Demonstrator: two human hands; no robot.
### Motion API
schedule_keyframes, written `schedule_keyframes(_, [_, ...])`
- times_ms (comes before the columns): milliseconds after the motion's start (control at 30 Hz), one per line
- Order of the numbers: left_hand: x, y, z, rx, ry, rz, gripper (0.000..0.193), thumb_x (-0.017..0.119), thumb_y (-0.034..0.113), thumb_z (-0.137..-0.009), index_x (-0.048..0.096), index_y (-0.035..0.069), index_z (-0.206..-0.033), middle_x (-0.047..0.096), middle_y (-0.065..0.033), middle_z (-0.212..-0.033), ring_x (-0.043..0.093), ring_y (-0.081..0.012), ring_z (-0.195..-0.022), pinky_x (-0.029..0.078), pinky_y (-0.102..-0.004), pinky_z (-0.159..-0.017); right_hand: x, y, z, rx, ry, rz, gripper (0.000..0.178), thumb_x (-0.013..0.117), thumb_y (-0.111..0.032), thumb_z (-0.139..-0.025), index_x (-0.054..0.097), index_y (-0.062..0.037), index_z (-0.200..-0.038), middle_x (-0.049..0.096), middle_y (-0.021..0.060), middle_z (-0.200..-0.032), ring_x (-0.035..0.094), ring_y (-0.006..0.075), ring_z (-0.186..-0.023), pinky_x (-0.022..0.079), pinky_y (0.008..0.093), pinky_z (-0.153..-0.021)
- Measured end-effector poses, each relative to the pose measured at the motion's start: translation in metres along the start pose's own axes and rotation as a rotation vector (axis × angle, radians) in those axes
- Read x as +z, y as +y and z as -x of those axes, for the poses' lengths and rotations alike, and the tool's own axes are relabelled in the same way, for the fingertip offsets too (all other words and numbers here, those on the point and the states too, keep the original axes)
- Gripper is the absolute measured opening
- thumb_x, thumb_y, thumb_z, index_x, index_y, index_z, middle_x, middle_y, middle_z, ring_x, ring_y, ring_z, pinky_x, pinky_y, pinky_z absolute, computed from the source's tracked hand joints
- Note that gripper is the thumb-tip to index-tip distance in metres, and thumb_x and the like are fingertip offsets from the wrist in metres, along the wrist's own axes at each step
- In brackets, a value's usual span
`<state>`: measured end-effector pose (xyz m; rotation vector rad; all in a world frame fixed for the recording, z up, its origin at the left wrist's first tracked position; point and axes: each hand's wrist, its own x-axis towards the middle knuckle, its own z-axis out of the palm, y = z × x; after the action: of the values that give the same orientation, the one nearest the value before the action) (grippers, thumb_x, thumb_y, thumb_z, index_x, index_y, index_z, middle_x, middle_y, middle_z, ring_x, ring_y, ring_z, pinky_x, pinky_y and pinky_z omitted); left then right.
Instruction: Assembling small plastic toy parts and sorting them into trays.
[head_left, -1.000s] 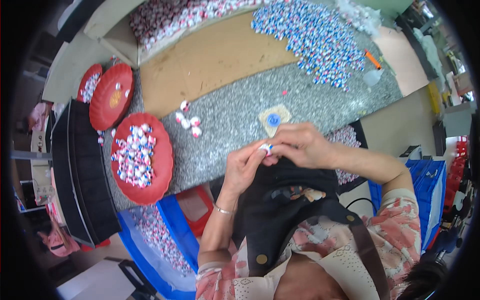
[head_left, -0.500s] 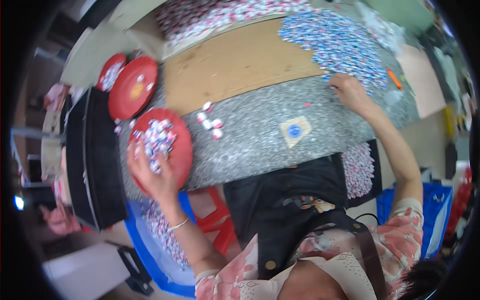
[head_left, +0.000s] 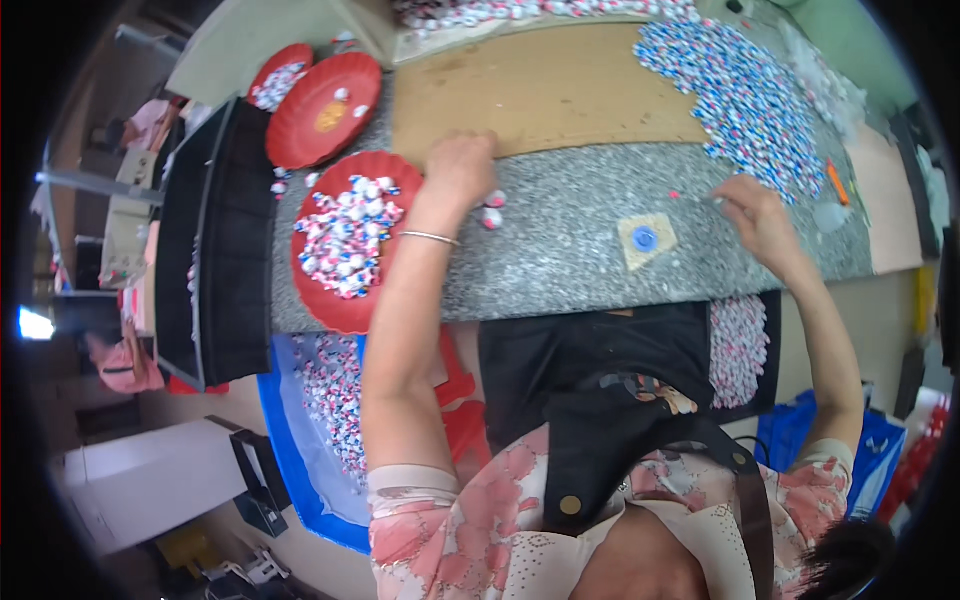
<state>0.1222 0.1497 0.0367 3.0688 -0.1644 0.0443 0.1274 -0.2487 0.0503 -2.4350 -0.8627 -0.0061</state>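
Two supplies are showing on my remote feed: a heap of white, blue and pink balls [head_left: 350, 240] is filling much of a red plate [head_left: 345, 317] at ten o'clock, while many blue-and-white pieces [head_left: 760, 110] are lying loose at two; I am judging this as partway, much remaining. The left hand [head_left: 462, 168] is hiding its fingertips, so I cannot tell its grip; pink-and-white balls [head_left: 493, 212] are lying just beside it at five o'clock. The right hand [head_left: 762, 224] is showing a narrow pinch, any contents unclear; the loose pieces are lying towards its twelve.
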Motion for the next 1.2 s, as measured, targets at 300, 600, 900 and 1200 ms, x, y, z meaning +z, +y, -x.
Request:
schedule_keyframes(300, [-0.008, 0.076, 0.067, 0.036, -0.023, 1.542, 0.023, 0.062, -0.001, -0.085, 0.064, 0.000, -0.108, 0.062, -0.0079, -0.107, 0.063, -0.0148, -0.085, 0.051, -0.0268, -0.076, 0.017, -0.015, 0.034, 0.019, -0.109, -0.021, 0.014, 0.068, -0.005, -0.078, 0.065, 0.0034, -0.089, 0.064, 0.0171, -0.084, 0.062, 0.0352, -0.079, 0.049, 0.0408, -0.068])
schedule_keyframes(600, [0.045, 0.107, 0.135, -0.096, -0.084, 2.135, 0.040, 0.064, -0.004, -0.084, 0.057, -0.001, -0.123, 0.063, -0.0140, -0.111, 0.063, -0.0143, -0.089, 0.052, -0.0258, -0.078, 0.028, -0.057, 0.006, -0.176, -0.096, -0.078, 0.015, 0.068, -0.006, -0.079, 0.067, 0.0005, -0.093, 0.065, 0.0139, -0.085, 0.063, 0.0331, -0.075, 0.050, 0.0401, -0.067])
schedule_keyframes(900, [0.027, 0.108, 0.120, -0.069, 0.037, 1.964, 0.038, 0.063, -0.014, -0.081, 0.059, -0.004, -0.117, 0.055, -0.0060, -0.112, 0.062, -0.0137, -0.098, 0.053, -0.0242, -0.085, 0.047, -0.073, -0.025, -0.383, -0.175, 0.247, 0.010, 0.060, 0.002, -0.066, 0.056, 0.0012, -0.075, 0.056, 0.0149, -0.078, 0.061, 0.0347, -0.074, 0.050, 0.0431, -0.063])
schedule_keyframes(1200, [0.043, 0.127, 0.112, -0.106, 0.174, 1.586, 0.035, 0.070, -0.009, -0.077, 0.062, -0.001, -0.110, 0.060, -0.0063, -0.103, 0.063, -0.0109, -0.087, 0.054, -0.0226, -0.076, 0.049, -0.063, -0.018, -0.275, -0.142, 0.076, 0.004, 0.061, -0.001, -0.075, 0.060, -0.0012, -0.079, 0.056, 0.0135, -0.078, 0.060, 0.0356, -0.071, 0.049, 0.0436, -0.060])
